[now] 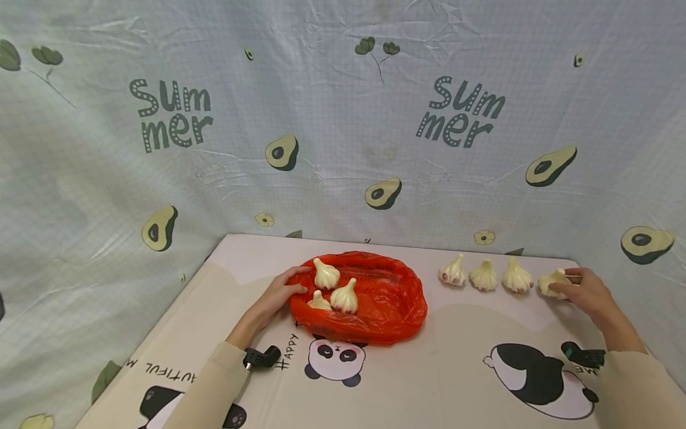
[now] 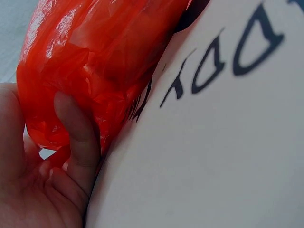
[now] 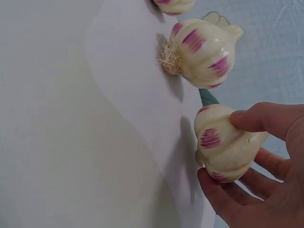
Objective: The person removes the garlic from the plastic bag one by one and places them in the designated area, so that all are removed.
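Three garlic bulbs point(image 1: 344, 298) are being contained by the red plastic bag point(image 1: 396, 325), whose end is being cupped by the bent, partly hidden fingers of the left hand point(image 1: 276, 298); were its soft rim pulled down, they could be spilled. Farther back on the desk point(image 1: 461, 357), one glossy bulb point(image 3: 228, 142) is being pinched between thumb and fingers of the right hand point(image 1: 592, 292); through a loose pinch it could be dropped, and the loose bulbs point(image 1: 484, 276) being carried alongside by the desk could be knocked.

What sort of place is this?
Maybe a little pretend-work corner indoors, though I can't be sure: avocado-print cloth hangs like walls, there's a panda-print table, and garlic lies in and beside a red bag.
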`<state>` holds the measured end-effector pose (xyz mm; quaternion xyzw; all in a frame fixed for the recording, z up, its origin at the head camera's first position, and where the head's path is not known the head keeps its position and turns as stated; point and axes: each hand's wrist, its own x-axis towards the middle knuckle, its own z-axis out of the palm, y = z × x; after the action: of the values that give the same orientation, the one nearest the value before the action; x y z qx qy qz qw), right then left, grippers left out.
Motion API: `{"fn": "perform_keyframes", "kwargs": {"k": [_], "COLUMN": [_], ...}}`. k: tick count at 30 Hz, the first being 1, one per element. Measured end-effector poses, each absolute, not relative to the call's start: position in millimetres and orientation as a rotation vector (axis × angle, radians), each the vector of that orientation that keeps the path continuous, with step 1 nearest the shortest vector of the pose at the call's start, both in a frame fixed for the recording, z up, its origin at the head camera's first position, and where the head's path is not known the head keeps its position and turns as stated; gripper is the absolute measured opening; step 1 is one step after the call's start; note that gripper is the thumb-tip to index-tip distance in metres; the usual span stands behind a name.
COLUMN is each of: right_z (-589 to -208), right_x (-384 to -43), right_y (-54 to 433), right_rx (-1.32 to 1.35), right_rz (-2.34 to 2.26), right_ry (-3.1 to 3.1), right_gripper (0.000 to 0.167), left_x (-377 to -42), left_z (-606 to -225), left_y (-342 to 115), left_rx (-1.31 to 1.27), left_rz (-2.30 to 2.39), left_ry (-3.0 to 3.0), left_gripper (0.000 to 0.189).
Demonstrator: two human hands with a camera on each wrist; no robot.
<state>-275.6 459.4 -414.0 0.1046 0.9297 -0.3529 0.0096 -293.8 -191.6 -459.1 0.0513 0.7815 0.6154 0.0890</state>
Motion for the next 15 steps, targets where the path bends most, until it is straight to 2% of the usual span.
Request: {"fn": "perform_keyframes", "kwargs": {"k": [10,15], "right_z": [-416.5,-419.7], "right_x": [-276.5,-277.5], "right_y": [459.6,458.9], "right_rx": [0.397,0.358], "right_rz": [-1.106,-0.995], "right_ry": [2.875,2.966], "right_gripper": [0.085,0.077], "left_x": [-292.7,-292.6], "left_z": [-458.7,-458.8], "left_y": [-190.9,-191.3], "left_rx": [0.152,0.156], "left_rz": [1.835,1.839], "left_ry": [2.317,2.317], "left_gripper": [0.055,0.055]}}
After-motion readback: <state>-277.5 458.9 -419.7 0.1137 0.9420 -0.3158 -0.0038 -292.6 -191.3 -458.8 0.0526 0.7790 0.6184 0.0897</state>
